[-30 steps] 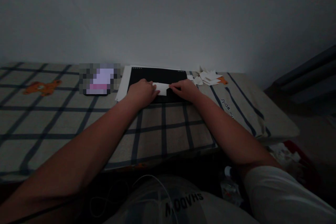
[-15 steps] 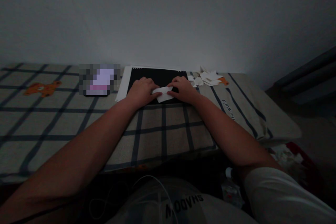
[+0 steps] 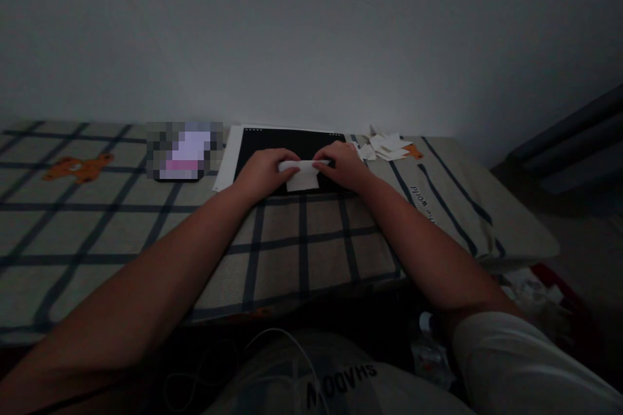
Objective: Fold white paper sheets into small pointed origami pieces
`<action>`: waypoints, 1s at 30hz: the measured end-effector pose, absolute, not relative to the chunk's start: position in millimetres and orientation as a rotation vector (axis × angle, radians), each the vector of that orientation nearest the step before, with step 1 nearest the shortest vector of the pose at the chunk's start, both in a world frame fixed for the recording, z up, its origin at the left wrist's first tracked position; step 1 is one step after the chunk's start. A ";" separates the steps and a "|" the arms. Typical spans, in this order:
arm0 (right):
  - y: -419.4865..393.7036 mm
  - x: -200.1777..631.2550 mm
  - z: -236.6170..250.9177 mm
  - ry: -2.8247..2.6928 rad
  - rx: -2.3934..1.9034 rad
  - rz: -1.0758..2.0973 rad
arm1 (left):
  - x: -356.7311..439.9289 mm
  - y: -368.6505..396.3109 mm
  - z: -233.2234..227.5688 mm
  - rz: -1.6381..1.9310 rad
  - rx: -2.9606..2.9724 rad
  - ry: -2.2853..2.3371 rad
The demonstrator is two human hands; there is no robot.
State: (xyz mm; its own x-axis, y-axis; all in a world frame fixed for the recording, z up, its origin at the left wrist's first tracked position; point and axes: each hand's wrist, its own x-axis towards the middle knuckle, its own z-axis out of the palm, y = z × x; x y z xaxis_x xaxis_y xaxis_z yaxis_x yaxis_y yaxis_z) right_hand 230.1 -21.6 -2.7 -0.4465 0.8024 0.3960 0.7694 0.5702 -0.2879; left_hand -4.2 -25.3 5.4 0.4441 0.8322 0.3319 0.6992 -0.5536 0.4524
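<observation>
The left hand point(image 3: 263, 172) and right hand point(image 3: 343, 165) pinched opposite ends of a small white paper point(image 3: 302, 175), fingers closed on it, pressing it flat against the black mat point(image 3: 287, 142), a firm backing on the bed point(image 3: 302, 240). A pile of paper scraps point(image 3: 387, 144) lay at two o'clock from the mat, within reach of the right hand.

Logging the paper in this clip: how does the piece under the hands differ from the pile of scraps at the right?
The folded paper is one larger piece, lying on the black mat with both hands on it; the scrap pile is many small loose bits, untouched, on the checked cloth. Both look white.
</observation>
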 end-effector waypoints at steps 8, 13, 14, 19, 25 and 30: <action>-29.0 227.5 5.3 -2.275 -1.171 0.048 | -4.8 -25.6 7.3 0.843 2.434 1.366; -35.8 225.9 13.3 -2.263 -1.097 -0.069 | -4.8 -30.6 14.1 0.957 2.669 1.357; -36.4 225.6 13.5 -2.258 -1.075 -0.095 | -4.9 -30.5 14.1 0.988 2.699 1.379; -35.3 224.5 7.5 -2.245 -0.947 -0.167 | -6.9 -24.9 7.3 1.168 2.797 1.274; -30.5 224.4 -0.2 -2.238 -0.890 -0.051 | -8.6 -24.3 6.1 1.066 2.911 1.218; -27.2 227.2 -2.1 -2.202 -0.904 -0.027 | -7.6 -26.8 9.0 0.983 2.935 1.198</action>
